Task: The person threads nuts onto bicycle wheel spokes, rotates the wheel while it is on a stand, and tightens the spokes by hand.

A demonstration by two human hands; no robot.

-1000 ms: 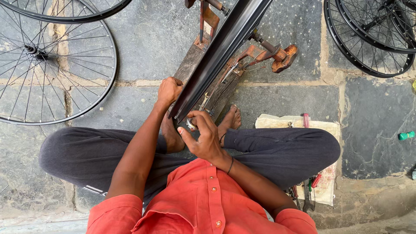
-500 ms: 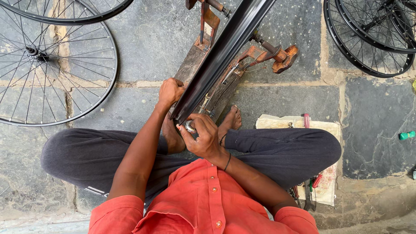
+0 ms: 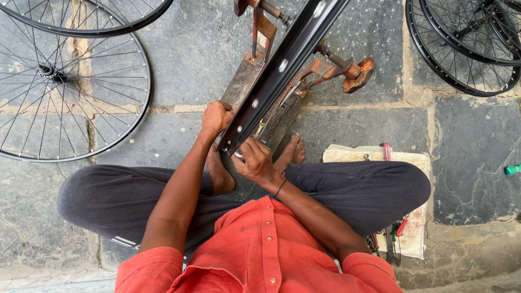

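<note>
Your left hand (image 3: 216,118) is curled around the outer edge of the black bicycle rim (image 3: 282,70), which stands on edge in the rusty truing stand (image 3: 260,81) just ahead of your crossed legs. Keep that grip firm so the rim does not swing. Your right hand (image 3: 254,160) is closed at the rim's near end, fingers pressed together around something small and metallic (too little of it shows to name it). Hold that hand low and square to the rim's inner face, where the row of spoke holes runs, and work by small turns rather than big ones.

Your bare feet (image 3: 290,154) sit right under the rim's lower end, touching the stand's base, so mind your toes. A spoked wheel (image 3: 65,81) lies flat on the stone floor to your left, another overlaps it at the top, and more wheels (image 3: 467,49) are stacked at the upper right. By your right knee a cloth (image 3: 412,163) carries red-handled tools (image 3: 399,230), partly under your leg. A small green object (image 3: 512,170) lies at the far right edge
</note>
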